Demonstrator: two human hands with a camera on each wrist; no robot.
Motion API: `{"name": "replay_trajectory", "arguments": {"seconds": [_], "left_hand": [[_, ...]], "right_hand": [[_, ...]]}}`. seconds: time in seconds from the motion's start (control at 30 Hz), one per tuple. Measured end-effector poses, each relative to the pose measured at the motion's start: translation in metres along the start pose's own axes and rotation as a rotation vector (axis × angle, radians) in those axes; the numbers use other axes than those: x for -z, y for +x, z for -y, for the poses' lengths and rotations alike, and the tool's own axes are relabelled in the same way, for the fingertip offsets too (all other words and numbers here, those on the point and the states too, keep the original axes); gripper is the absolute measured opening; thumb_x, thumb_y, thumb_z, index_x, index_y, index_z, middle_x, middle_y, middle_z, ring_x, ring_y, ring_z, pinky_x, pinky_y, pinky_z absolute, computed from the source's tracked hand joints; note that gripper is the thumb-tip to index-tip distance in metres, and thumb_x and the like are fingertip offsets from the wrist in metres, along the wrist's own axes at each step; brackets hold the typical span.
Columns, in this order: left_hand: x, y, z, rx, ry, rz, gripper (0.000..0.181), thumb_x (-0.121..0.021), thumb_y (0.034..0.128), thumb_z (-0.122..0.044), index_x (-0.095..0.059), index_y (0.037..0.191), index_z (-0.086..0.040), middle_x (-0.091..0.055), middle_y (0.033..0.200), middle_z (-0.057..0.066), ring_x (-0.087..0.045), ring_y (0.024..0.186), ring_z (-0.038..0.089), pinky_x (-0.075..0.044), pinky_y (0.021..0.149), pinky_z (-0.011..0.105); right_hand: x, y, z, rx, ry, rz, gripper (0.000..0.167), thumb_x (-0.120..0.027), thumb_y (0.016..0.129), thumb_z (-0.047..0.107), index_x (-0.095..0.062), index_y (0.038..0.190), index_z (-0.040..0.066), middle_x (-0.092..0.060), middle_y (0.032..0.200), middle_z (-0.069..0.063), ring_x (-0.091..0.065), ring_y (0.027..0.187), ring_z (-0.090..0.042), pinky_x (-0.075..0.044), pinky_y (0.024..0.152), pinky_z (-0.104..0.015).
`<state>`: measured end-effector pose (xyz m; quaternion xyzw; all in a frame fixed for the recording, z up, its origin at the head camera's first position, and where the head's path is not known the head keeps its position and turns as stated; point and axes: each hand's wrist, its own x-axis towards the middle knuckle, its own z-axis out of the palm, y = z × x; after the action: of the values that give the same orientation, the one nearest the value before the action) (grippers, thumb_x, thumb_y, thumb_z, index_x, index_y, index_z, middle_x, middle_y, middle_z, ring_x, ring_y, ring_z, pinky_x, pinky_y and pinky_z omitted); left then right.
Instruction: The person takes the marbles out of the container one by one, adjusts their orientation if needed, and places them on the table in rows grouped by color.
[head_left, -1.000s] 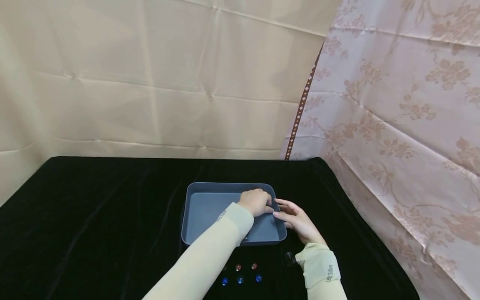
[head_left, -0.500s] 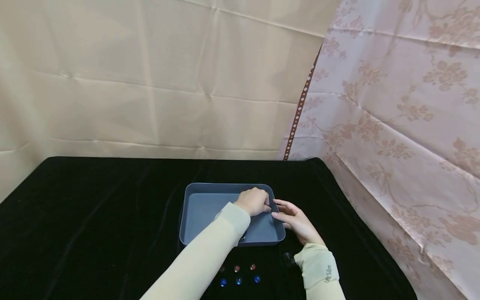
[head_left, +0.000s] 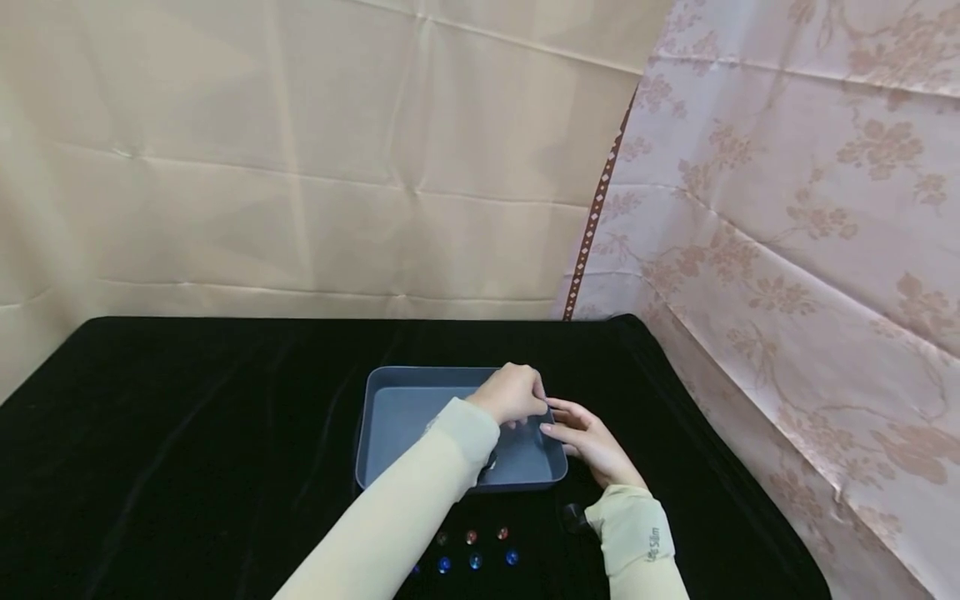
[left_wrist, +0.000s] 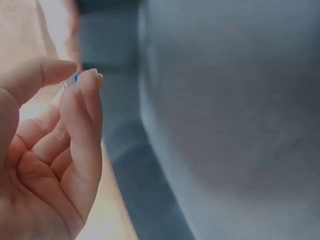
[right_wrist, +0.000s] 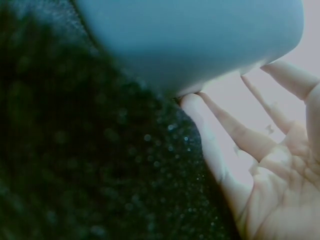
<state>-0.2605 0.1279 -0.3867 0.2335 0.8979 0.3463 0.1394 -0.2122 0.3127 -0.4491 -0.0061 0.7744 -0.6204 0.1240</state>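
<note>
A blue-grey rectangular tray (head_left: 405,417) lies on the black cloth in the head view. Over its right part, near the right rim, is my left hand (head_left: 513,393). In the left wrist view its thumb and fingertip pinch a small clear and blue glass marble (left_wrist: 76,77), mostly covered by the fingers. My right hand (head_left: 592,442) is outside the tray at the right, fingers extended, their tips at the outer wall. The right wrist view shows those fingers (right_wrist: 220,140) touching the underside edge of the tray's wall.
In front of the tray, several glass marbles lie in rows, among them a blue marble (head_left: 476,561) and a reddish marble (head_left: 502,532); the left sleeve may cover others. Black velvet cloth (head_left: 187,433) covers the table. A beige curtain (head_left: 337,167) hangs behind, a floral curtain (head_left: 795,250) at right.
My left hand has risen from inside the tray toward the top of its right wall. My right hand keeps its place at the tray's side. The view has shifted slightly.
</note>
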Motion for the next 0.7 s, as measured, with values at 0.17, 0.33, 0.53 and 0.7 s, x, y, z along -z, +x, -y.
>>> {"name": "replay_trajectory", "arguments": {"seconds": [0.17,0.33,0.53,0.7], "left_hand": [[0.007,-0.003,-0.016,-0.049,-0.043,-0.009,0.015,-0.071,0.092,-0.022,-0.069,0.101,-0.01,-0.066,0.083,0.002,-0.064,0.058,0.014,-0.054,0.051,0.025],[0.01,-0.008,-0.029,-0.099,-0.049,-0.019,0.013,-0.07,0.092,-0.02,-0.069,0.101,-0.01,-0.067,0.086,-0.001,-0.063,0.056,0.011,-0.052,0.05,0.021],[0.012,-0.017,-0.046,-0.179,-0.002,-0.049,0.01,-0.069,0.0916,-0.018,-0.07,0.099,-0.012,-0.069,0.085,-0.004,-0.062,0.059,0.005,-0.05,0.053,0.018],[0.012,-0.025,-0.06,-0.257,0.04,-0.05,0.011,-0.067,0.0917,-0.018,-0.07,0.102,-0.014,-0.072,0.077,-0.01,-0.063,0.067,-0.001,-0.05,0.065,0.015]], "right_hand": [[0.0,0.0,0.0,-0.001,0.009,-0.004,0.054,-0.065,0.095,0.022,-0.046,0.144,0.008,-0.045,0.148,-0.023,-0.061,0.117,-0.025,-0.054,0.093,-0.038],[0.002,0.0,-0.002,0.016,0.011,0.026,0.051,-0.063,0.096,0.023,-0.048,0.142,0.007,-0.047,0.146,-0.022,-0.06,0.119,-0.025,-0.053,0.094,-0.039],[0.002,0.001,-0.002,0.008,0.015,0.012,0.044,-0.064,0.096,0.023,-0.053,0.134,0.006,-0.06,0.131,-0.011,-0.061,0.112,-0.018,-0.053,0.091,-0.035],[0.001,0.002,-0.001,0.023,0.028,0.024,0.023,-0.065,0.095,0.022,-0.06,0.117,0.015,-0.059,0.119,0.001,-0.06,0.107,-0.017,-0.053,0.089,-0.036]]}}
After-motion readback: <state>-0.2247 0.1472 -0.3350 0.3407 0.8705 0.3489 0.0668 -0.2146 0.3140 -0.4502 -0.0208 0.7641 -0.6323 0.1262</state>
